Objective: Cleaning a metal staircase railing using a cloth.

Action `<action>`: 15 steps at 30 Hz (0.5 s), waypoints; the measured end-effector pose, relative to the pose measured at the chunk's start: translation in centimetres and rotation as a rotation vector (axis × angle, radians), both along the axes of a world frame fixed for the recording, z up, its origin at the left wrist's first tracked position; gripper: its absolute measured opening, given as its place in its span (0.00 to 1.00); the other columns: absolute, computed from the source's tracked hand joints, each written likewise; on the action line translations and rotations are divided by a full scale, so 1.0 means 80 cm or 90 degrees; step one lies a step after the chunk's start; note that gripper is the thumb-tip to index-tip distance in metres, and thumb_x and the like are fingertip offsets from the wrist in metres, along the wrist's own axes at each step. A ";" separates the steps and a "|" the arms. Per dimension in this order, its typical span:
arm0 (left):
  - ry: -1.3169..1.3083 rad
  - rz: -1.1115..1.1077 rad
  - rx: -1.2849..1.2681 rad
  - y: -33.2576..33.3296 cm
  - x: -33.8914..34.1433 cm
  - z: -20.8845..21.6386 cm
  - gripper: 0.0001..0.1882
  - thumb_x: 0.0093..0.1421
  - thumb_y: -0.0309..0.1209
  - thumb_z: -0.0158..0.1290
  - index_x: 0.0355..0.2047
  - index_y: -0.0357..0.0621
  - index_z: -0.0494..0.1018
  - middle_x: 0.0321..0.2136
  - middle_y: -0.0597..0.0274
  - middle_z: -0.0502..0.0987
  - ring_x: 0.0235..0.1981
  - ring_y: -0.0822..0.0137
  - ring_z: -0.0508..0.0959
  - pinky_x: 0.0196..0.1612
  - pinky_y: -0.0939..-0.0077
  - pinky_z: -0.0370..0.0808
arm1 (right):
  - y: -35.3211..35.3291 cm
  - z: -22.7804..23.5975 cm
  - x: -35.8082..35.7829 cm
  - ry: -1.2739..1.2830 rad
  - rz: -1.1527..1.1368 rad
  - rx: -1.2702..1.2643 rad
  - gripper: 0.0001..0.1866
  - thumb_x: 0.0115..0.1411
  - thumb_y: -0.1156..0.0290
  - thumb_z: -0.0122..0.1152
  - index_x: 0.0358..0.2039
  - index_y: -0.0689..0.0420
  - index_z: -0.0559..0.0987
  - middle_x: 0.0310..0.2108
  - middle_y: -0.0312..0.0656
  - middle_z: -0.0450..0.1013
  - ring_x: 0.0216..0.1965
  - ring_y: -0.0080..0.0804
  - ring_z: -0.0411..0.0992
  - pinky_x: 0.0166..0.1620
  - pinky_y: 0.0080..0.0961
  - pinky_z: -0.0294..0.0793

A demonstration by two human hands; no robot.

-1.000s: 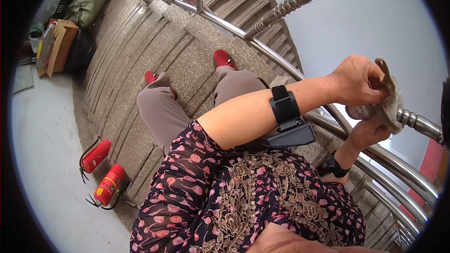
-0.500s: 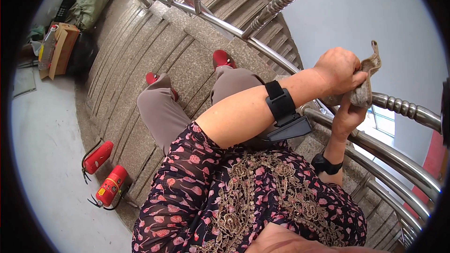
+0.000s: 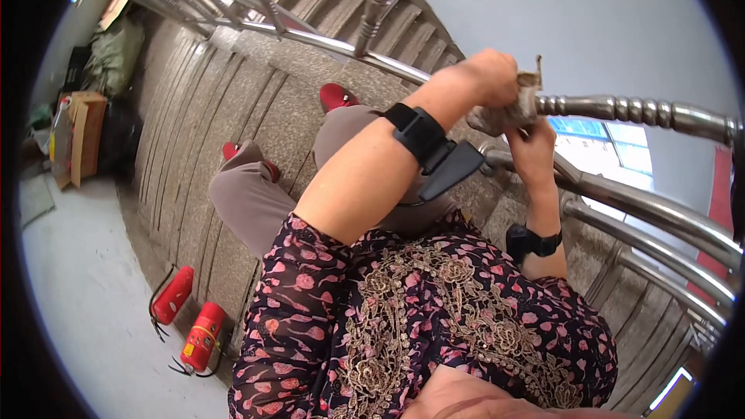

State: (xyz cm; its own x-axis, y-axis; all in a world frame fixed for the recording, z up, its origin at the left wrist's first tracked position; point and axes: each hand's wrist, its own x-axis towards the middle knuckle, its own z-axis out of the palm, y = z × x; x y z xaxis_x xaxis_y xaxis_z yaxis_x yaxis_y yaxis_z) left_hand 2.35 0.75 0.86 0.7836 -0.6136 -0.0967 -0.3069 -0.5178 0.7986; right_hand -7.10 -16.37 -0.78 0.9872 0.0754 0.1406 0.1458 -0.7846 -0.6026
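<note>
While our left hand (image 3: 492, 77) and right hand (image 3: 535, 152) clamp the cloth (image 3: 526, 105) round the baluster (image 3: 599, 106), we judge a loosened grip could let it slip.

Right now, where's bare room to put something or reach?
The steps are bare between the fire extinguishers and the left shoe. The metal bar is free right of the cloth. It's crowded at the cloth, with left hand and right hand, and around the cardboard box.
</note>
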 end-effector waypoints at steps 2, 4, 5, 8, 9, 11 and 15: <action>0.012 0.037 0.005 0.000 -0.001 -0.002 0.13 0.55 0.33 0.50 0.32 0.34 0.78 0.28 0.40 0.78 0.35 0.48 0.80 0.40 0.60 0.77 | -0.006 0.028 0.000 -0.012 0.055 -0.102 0.10 0.51 0.80 0.61 0.35 0.65 0.75 0.26 0.46 0.72 0.28 0.31 0.72 0.31 0.27 0.70; -0.092 0.082 -0.019 0.000 0.002 -0.029 0.13 0.54 0.32 0.51 0.31 0.34 0.78 0.26 0.41 0.78 0.31 0.51 0.81 0.36 0.62 0.78 | -0.012 0.048 -0.003 -0.005 0.071 -0.072 0.13 0.50 0.86 0.54 0.38 0.63 0.73 0.33 0.44 0.69 0.30 0.29 0.68 0.31 0.22 0.68; -0.191 0.136 -0.050 -0.001 0.003 -0.039 0.12 0.54 0.31 0.51 0.30 0.33 0.78 0.24 0.42 0.78 0.27 0.55 0.82 0.31 0.65 0.79 | -0.010 0.063 -0.008 -0.026 0.061 -0.040 0.16 0.50 0.88 0.52 0.40 0.62 0.73 0.36 0.42 0.69 0.33 0.28 0.69 0.33 0.21 0.68; -0.022 0.143 -0.113 0.002 -0.006 0.003 0.11 0.48 0.32 0.53 0.28 0.36 0.78 0.27 0.42 0.79 0.31 0.48 0.81 0.40 0.62 0.78 | -0.020 0.088 -0.025 -0.115 0.041 -0.006 0.24 0.50 0.92 0.47 0.47 0.59 0.74 0.43 0.39 0.68 0.41 0.27 0.69 0.38 0.18 0.68; 0.078 0.099 -0.183 0.010 -0.005 0.006 0.12 0.51 0.33 0.55 0.28 0.34 0.76 0.23 0.46 0.79 0.24 0.53 0.81 0.33 0.66 0.80 | -0.024 0.091 -0.030 -0.147 0.041 0.001 0.26 0.50 0.93 0.46 0.48 0.59 0.74 0.44 0.40 0.69 0.45 0.28 0.69 0.44 0.18 0.68; 0.217 0.048 -0.247 0.024 -0.006 0.013 0.12 0.53 0.33 0.55 0.29 0.34 0.76 0.22 0.48 0.80 0.23 0.58 0.81 0.30 0.69 0.80 | -0.033 0.103 -0.037 -0.164 0.031 -0.022 0.25 0.50 0.93 0.46 0.48 0.59 0.75 0.44 0.40 0.69 0.46 0.29 0.69 0.46 0.19 0.68; 0.375 -0.021 -0.312 0.040 -0.013 0.026 0.14 0.57 0.35 0.54 0.32 0.33 0.73 0.23 0.53 0.80 0.23 0.66 0.82 0.26 0.75 0.80 | -0.037 0.131 -0.048 -0.169 0.024 -0.091 0.23 0.50 0.93 0.48 0.46 0.60 0.76 0.45 0.41 0.70 0.48 0.32 0.70 0.50 0.22 0.67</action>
